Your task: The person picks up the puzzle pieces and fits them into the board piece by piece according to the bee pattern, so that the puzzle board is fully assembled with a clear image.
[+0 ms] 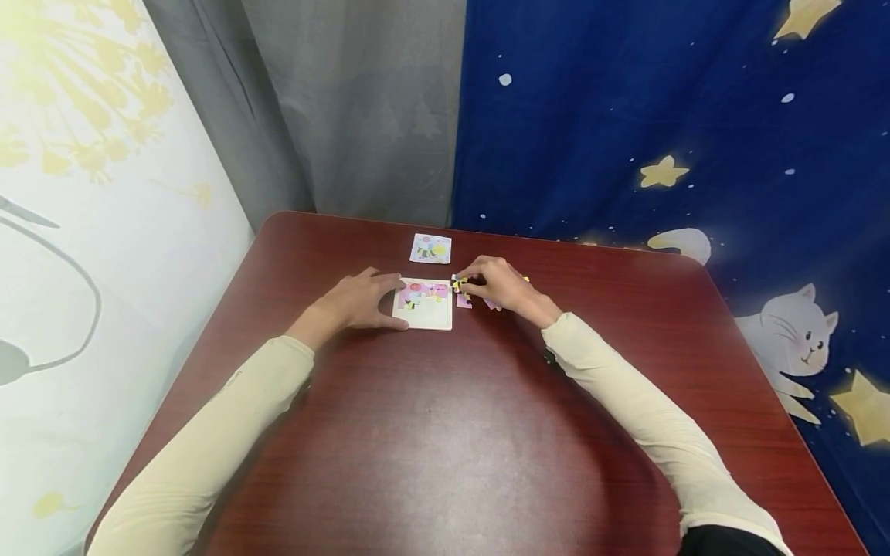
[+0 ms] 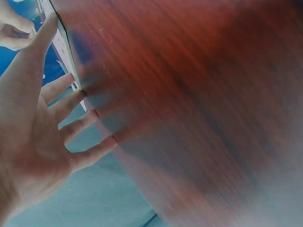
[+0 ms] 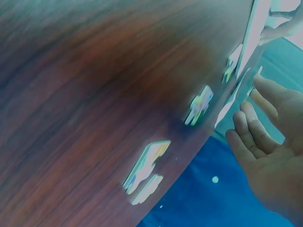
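Observation:
In the head view, a white-framed puzzle board (image 1: 432,317) lies flat on the table, with pink and yellow picture pieces filling its upper part and a bare pale area below. My left hand (image 1: 356,300) touches the board's left side, thumb near the lower edge and fingers by the upper corner; the left wrist view shows these fingers (image 2: 66,125) straight and spread. Just off the board's right edge, my right hand (image 1: 502,283) pinches a small black-and-yellow puzzle piece (image 1: 456,284) between thumb and fingertips. Under that hand lies a loose pink piece (image 1: 463,302).
More loose puzzle pieces (image 3: 199,105) lie on the table, partly hidden by the right hand in the head view. A picture card (image 1: 431,249) with a bee sits behind the board. Grey and blue curtains (image 1: 556,116) hang past the table's far edge.

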Demonstrator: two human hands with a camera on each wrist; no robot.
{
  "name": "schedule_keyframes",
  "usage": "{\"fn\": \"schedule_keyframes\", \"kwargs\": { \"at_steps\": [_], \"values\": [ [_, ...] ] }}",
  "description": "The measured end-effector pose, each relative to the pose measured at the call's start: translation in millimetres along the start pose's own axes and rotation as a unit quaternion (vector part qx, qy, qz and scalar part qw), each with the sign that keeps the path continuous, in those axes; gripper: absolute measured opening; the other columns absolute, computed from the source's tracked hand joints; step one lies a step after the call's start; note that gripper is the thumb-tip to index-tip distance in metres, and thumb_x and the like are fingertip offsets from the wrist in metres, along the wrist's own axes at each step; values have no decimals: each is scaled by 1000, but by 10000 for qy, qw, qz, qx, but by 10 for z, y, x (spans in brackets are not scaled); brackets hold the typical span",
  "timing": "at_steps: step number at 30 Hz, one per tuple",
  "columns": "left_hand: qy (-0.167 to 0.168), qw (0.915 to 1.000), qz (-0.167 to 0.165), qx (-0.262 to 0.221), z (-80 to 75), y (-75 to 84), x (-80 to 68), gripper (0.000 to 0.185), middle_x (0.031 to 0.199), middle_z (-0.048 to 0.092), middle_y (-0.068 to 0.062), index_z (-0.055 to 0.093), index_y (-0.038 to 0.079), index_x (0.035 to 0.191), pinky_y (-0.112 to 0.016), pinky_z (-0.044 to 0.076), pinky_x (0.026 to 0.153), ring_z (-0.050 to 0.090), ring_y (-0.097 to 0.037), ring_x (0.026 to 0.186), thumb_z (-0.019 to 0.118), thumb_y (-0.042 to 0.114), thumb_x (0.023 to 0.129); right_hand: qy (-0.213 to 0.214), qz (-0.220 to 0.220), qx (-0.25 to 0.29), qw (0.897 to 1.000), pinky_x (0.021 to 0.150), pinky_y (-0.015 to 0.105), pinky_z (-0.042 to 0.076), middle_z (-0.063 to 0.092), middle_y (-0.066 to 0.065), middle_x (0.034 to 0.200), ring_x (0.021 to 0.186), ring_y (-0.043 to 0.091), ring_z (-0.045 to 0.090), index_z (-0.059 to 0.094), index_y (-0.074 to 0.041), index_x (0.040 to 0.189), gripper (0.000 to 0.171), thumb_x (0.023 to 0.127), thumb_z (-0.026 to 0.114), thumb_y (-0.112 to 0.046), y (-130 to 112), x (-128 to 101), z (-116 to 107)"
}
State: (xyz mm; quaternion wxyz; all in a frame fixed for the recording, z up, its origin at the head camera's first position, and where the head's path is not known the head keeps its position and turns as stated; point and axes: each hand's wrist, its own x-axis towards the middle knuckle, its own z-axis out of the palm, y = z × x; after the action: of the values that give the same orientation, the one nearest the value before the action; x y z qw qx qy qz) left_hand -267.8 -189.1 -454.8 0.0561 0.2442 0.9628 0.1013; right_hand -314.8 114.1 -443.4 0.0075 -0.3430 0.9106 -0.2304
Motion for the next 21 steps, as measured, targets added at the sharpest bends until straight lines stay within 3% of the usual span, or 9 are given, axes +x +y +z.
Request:
{"fn": "schedule_keyframes", "kwargs": {
  "at_steps": [9, 21],
  "values": [
    [-75, 9999, -55, 49, -11, 5, 5, 93, 149, 40, 2, 47, 27, 141, -53, 39, 99, 34, -27, 134, 61, 81, 66, -3, -172, -28, 9998, 73, 28, 48, 65, 5, 104, 91, 19, 60, 73, -14, 112, 26, 88, 71, -24, -106, 53, 103],
    [-99, 9999, -67, 83, -11, 8, 10, 93, 148, 41, 2, 47, 27, 141, -54, 39, 99, 34, -27, 134, 60, 81, 67, -80, -390, -21, 9992, 78, 28, 48, 67, 2, 100, 94, 18, 62, 73, -12, 110, 25, 87, 72, -23, -225, 117, 224]
  ]
}}
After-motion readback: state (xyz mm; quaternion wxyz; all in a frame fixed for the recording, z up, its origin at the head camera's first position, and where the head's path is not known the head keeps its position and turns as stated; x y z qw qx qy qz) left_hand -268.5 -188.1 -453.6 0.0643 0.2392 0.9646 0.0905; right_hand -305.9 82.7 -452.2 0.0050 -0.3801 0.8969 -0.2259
